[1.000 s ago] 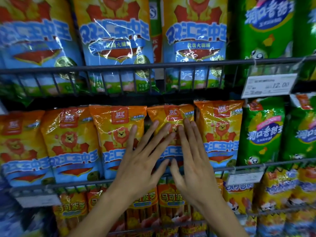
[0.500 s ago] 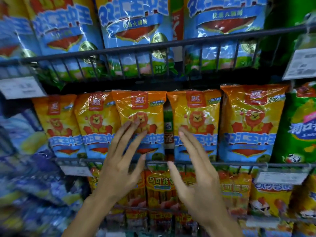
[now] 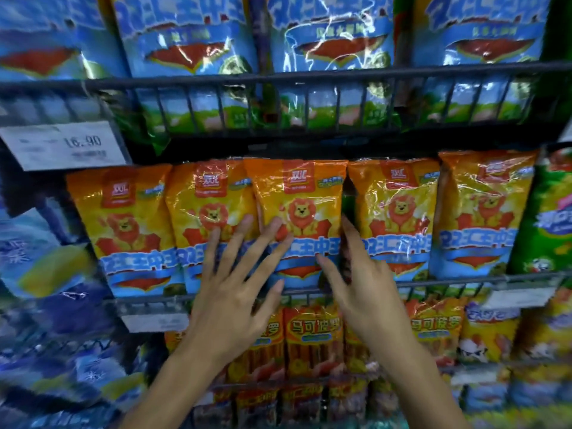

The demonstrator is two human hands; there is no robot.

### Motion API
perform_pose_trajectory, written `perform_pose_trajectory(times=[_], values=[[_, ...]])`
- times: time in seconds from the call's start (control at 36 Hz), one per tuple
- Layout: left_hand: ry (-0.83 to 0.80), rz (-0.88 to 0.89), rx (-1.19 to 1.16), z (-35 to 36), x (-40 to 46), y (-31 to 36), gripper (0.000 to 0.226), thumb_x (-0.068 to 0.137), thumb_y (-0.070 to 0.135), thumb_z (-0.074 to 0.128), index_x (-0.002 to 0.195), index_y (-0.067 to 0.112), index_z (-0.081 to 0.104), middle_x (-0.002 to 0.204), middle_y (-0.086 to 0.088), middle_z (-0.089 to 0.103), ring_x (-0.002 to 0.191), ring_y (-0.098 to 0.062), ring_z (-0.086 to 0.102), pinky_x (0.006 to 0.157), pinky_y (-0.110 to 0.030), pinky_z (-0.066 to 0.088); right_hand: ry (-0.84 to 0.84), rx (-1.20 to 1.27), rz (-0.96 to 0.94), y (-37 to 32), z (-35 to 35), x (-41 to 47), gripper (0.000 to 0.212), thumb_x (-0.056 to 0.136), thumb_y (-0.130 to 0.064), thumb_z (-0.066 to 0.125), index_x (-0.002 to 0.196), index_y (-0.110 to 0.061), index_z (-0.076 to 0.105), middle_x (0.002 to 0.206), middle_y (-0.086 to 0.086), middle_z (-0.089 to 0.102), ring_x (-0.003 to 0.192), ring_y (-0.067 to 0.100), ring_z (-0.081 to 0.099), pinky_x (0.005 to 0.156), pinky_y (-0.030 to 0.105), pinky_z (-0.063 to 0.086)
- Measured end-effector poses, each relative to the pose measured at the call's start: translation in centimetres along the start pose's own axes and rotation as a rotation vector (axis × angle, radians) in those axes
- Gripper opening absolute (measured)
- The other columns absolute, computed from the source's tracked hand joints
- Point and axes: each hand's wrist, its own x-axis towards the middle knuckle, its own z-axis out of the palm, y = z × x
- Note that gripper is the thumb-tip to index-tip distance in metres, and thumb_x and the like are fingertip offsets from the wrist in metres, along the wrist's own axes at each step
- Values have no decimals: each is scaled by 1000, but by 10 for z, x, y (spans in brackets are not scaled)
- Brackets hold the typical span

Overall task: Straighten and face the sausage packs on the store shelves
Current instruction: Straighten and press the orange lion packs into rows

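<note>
Several orange sausage packs with a lion picture stand in a row on the middle wire shelf (image 3: pixel 464 281). The centre pack (image 3: pixel 301 193) faces forward and overlaps its left neighbour (image 3: pixel 207 199). My left hand (image 3: pixel 235 292) lies flat with spread, straight fingers on the lower front of the centre pack and its left neighbour. My right hand (image 3: pixel 362 283) reaches into the gap at the centre pack's right edge, its thumb on the pack's front and fingers along the side, beside another orange pack (image 3: pixel 399 212).
Big blue sausage packs (image 3: pixel 334 41) fill the upper wire shelf (image 3: pixel 278 78). A white price tag (image 3: pixel 65 145) hangs at left. Green packs (image 3: pixel 554 224) stand at the far right. Smaller orange packs (image 3: pixel 312 332) sit on the lower shelf. Blue bags (image 3: pixel 46 267) crowd the left.
The view has swung right to left along the shelf. Both hands left one orange pack and now rest on the centre pack, the right hand at its right edge.
</note>
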Motion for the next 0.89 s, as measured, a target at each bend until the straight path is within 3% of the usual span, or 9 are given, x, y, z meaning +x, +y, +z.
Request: perform_pose_trajectory(times=[0.08, 0.17, 0.22, 0.31, 0.39, 0.53, 0.61, 0.89], values=[[-36, 22, -35, -1, -2, -5, 64, 103, 44, 49, 161, 28, 27, 171, 6, 14, 159, -25, 8, 125, -60, 7, 104, 80, 32, 1, 6, -1, 69, 98, -48, 57, 159, -34, 27, 92, 1, 72, 82, 21, 69, 68, 44, 59], [-70, 25, -65, -3, -2, -7, 65, 104, 48, 44, 162, 29, 21, 172, 6, 9, 159, -24, 5, 125, -60, 6, 195, 114, 53, -9, 3, -5, 65, 96, -42, 65, 154, -37, 36, 112, -6, 72, 115, 6, 57, 88, 35, 59], [-88, 24, -61, -5, 0, -7, 66, 104, 50, 41, 163, 30, 19, 172, 5, 6, 159, -24, 2, 125, -58, 3, 244, 94, 58, -13, 0, -6, 64, 96, -41, 66, 153, -37, 39, 123, 0, 71, 118, 6, 56, 93, 31, 59], [-107, 32, -49, -7, 2, -5, 67, 104, 52, 41, 163, 30, 18, 172, 6, 4, 159, -25, 0, 125, -59, -1, 222, 92, 79, -15, -5, -7, 64, 96, -45, 62, 154, -38, 37, 123, 1, 72, 111, 9, 63, 90, 31, 59], [-128, 43, -26, -6, 4, -3, 69, 102, 52, 43, 163, 32, 18, 172, 8, 5, 159, -25, 1, 123, -64, 1, 161, 96, 75, -12, -8, -3, 59, 99, -40, 62, 154, -30, 41, 99, 0, 76, 89, 12, 70, 73, 38, 60], [-119, 66, -50, -7, 4, -6, 69, 101, 50, 46, 163, 31, 20, 172, 7, 7, 159, -24, 3, 122, -65, 2, 98, 73, 8, -2, -9, 7, 54, 103, -39, 57, 153, -33, 40, 83, 3, 74, 67, 18, 69, 60, 49, 54], [-100, 69, -64, -8, 5, -7, 68, 102, 49, 45, 163, 31, 20, 172, 7, 8, 159, -24, 4, 122, -64, 2, 110, 25, -20, 1, -10, 14, 52, 104, -40, 52, 153, -34, 37, 70, 5, 69, 50, 18, 59, 51, 49, 48], [-100, 103, -11, -5, 0, -8, 63, 105, 49, 38, 162, 29, 22, 171, 5, 12, 158, -27, 9, 122, -68, 3, 67, -54, -32, 5, -8, 6, 56, 105, -40, 47, 157, -25, 34, 56, -1, 53, 46, 18, 49, 46, 41, 37]])
